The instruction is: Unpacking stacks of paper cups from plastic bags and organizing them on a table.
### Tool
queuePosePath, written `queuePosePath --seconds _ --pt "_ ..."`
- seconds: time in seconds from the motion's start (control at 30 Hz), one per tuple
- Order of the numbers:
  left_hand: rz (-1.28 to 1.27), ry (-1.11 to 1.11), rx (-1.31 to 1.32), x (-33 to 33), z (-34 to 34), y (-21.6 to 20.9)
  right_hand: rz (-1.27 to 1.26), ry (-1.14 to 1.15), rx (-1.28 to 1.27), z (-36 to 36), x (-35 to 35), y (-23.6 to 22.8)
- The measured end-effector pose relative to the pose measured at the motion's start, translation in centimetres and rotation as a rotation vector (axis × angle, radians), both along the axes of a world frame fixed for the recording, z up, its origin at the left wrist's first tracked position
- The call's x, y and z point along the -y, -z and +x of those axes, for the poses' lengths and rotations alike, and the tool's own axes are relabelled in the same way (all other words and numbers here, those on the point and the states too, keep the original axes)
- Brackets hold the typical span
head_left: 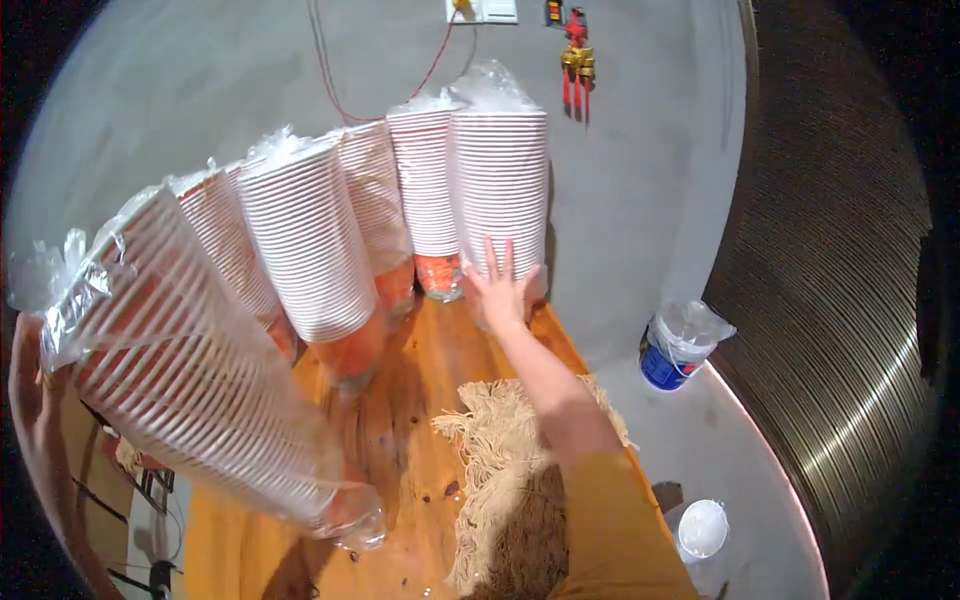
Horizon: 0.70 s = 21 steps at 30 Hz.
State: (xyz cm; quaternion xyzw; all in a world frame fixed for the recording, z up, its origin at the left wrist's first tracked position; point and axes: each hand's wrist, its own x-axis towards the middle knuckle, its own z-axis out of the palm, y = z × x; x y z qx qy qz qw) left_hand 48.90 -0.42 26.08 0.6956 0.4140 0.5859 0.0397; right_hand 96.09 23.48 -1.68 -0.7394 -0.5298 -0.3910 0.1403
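So the right hand (503,293) is open, fingers spread, and looks laid flat against the lower part of the rightmost cup stack (499,170); more of a steadying palm than a grip, I'd say, which makes sense since that one sits close to the table's corner. The left hand (28,365) is way over at the dark rim, by the wide bagged end of the big tilted cup stack (190,340); I'd guess it's taking the weight there, but its fingers are hidden, so can't tell how it's closed. That stack slants over the table with its narrow orange end down right, a bit blurry, and I can't tell if it's touching the wood. Between the hands, four more bagged stacks (305,240) stand near the wall, orange ends down; the clear sleeves probably keep those tall nested columns together. They're all at the far side of the wooden table (400,450), with a fringed beige cloth (500,430) nearer. Further out, a blue-and-white bucket (675,350) sits on the floor by the ribbed shutter (840,250).
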Motion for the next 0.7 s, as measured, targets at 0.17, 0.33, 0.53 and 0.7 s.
queuePosePath --seconds 0.17,0.33,0.53,0.7 --pt "0.041 0.165 -0.241 -0.7 -4.2 0.1 -0.009 -0.187 -0.14 0.1 1.3 -0.2" --pt "0.047 0.073 -0.175 -0.7 -4.5 0.3 0.062 -0.217 -0.161 1.2 1.9 0.7" --pt "0.151 0.022 -0.137 -2.2 -14.3 2.0 0.104 -0.348 -0.215 -0.2 3.5 -0.5" --pt "0.063 -0.088 -0.109 -0.3 -18.2 0.2 0.036 -0.378 -0.238 -2.4 7.3 -2.3"
